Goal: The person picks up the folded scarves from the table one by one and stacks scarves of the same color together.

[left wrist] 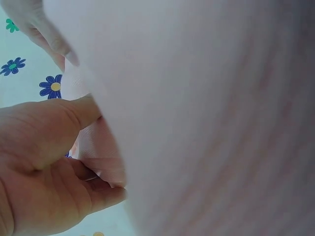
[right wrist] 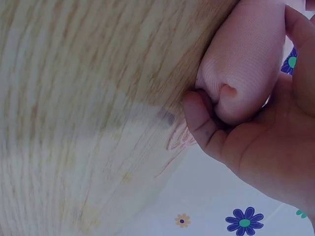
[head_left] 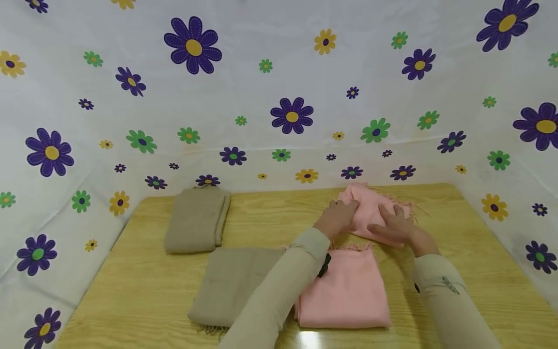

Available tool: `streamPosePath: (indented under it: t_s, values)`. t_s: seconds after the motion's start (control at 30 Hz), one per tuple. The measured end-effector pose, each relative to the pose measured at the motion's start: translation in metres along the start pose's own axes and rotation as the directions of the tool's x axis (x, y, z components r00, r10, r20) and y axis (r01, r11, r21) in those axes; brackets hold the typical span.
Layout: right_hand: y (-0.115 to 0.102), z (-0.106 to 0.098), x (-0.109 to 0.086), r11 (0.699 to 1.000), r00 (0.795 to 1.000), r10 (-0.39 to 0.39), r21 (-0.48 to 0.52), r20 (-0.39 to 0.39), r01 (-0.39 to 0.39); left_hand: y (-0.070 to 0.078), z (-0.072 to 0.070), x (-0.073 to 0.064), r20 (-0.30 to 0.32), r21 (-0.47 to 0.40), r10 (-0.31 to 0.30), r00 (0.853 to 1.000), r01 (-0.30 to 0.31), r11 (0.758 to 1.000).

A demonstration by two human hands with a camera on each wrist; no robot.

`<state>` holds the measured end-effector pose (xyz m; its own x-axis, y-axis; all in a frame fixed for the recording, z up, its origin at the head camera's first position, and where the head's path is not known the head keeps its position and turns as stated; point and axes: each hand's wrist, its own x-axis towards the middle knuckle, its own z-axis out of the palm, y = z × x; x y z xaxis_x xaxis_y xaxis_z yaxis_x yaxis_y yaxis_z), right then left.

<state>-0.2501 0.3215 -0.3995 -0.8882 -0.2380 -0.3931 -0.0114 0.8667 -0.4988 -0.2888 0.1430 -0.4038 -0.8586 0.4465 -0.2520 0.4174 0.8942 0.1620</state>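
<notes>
At the back right of the table lies a folded pink scarf (head_left: 370, 211) with fringe along its far right side. My left hand (head_left: 340, 215) grips its left part; in the left wrist view the thumb and fingers close round the pink fabric. The right hand (head_left: 395, 227) holds the right part, fingers over the top. In the right wrist view its thumb (right wrist: 201, 120) curls round the rolled end of the fold. A second folded pink scarf (head_left: 348, 295), fringed at its far edge, lies nearer me, partly under the left forearm.
A folded beige scarf (head_left: 196, 220) lies at the back left of the wooden table (head_left: 131, 291). Another beige scarf (head_left: 235, 281) sits front and centre, left of the near pink one, partly behind my left sleeve. A flower-printed white sheet (head_left: 244, 87) surrounds the table's back and sides.
</notes>
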Motion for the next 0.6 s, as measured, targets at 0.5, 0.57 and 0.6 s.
streamPosePath:
  t_s: [0.5,0.57,0.6]
  values:
    - [-0.0050,-0.0093,0.0045,0.999,0.999,-0.019,-0.045,0.050,0.021,0.0003,-0.0019,0.0001,0.057,-0.058,-0.041,0.998,0.044,0.997]
    - [-0.0043,-0.0080,0.0049,0.998,0.999,-0.017,-0.053,0.051,0.020,0.0011,-0.0027,-0.0019,0.054,-0.057,-0.044,0.998,0.047,0.997]
    - [-0.0043,-0.0074,0.0046,0.998,0.999,-0.012,-0.053,0.052,0.014,0.0015,-0.0029,-0.0024,0.057,-0.057,-0.044,0.997,0.048,0.997]
